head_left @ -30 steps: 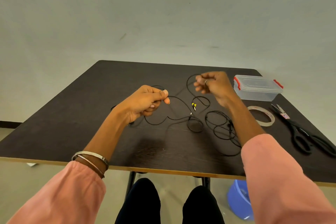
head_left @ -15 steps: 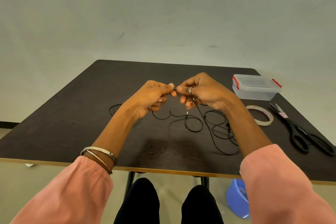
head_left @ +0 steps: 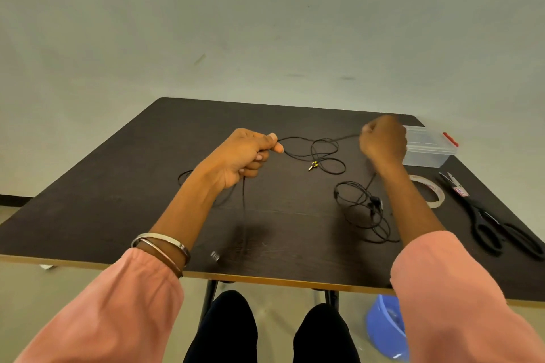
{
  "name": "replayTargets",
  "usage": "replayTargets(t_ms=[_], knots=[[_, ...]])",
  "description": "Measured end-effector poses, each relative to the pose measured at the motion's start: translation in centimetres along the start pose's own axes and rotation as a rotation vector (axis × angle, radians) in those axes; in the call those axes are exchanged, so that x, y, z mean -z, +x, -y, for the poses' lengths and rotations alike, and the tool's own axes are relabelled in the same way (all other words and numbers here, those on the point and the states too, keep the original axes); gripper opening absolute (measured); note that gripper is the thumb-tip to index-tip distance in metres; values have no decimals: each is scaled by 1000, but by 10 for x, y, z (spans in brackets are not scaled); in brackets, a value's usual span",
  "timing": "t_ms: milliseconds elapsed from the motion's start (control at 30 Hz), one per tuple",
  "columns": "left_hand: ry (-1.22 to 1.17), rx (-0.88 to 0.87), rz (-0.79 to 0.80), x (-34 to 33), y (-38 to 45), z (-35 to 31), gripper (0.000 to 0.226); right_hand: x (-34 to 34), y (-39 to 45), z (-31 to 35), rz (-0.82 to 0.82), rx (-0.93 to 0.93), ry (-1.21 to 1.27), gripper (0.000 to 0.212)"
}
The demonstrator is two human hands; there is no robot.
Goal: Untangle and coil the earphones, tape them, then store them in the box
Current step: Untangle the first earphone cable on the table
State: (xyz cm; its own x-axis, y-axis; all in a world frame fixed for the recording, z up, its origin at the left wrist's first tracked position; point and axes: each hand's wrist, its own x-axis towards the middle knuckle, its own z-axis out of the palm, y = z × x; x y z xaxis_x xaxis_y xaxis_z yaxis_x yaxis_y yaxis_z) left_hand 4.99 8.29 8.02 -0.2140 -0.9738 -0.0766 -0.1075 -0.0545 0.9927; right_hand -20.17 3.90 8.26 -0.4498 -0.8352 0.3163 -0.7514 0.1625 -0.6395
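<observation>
Earphones (head_left: pixel 321 153) cable spans left–right between hands | left hand (head_left: pixel 241 156) pinches one end | right hand (head_left: pixel 383 141) grasps other | tangle lies near-right of centre

A single wide-angle view looks from the person's head, forward and down across the desk (head_left: pixel 132 186). It sits close above the near edge, so both sleeves fill the bottom corners and the knees show beneath. The desk's far edge and a plain wall (head_left: pixel 265 23) take the upper half.
</observation>
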Motion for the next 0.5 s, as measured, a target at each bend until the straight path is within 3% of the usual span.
replayTargets(t_ms=[67, 133, 233, 300, 367, 500], knots=[[-24, 14, -16, -6, 6, 2, 31, -1, -9, 5, 91, 248, -115, 30], [-26, 28, -10, -12, 13, 4, 31, 2, -20, 16, 266, 486, 124, 40], [-37, 32, 28, -19, 22, 5, 31, -2, -29, 27, 566, 603, 246, 44], [-54, 39, 47, -20, 27, 4, 31, -9, -29, 28, 659, 584, 266, 29], [-62, 47, 64, -19, 32, 4, 31, -17, -26, 27, 668, 483, 463, 11], [-87, 68, 112, -14, 43, 6, 31, -28, -8, 22, 448, 169, 700, 10]])
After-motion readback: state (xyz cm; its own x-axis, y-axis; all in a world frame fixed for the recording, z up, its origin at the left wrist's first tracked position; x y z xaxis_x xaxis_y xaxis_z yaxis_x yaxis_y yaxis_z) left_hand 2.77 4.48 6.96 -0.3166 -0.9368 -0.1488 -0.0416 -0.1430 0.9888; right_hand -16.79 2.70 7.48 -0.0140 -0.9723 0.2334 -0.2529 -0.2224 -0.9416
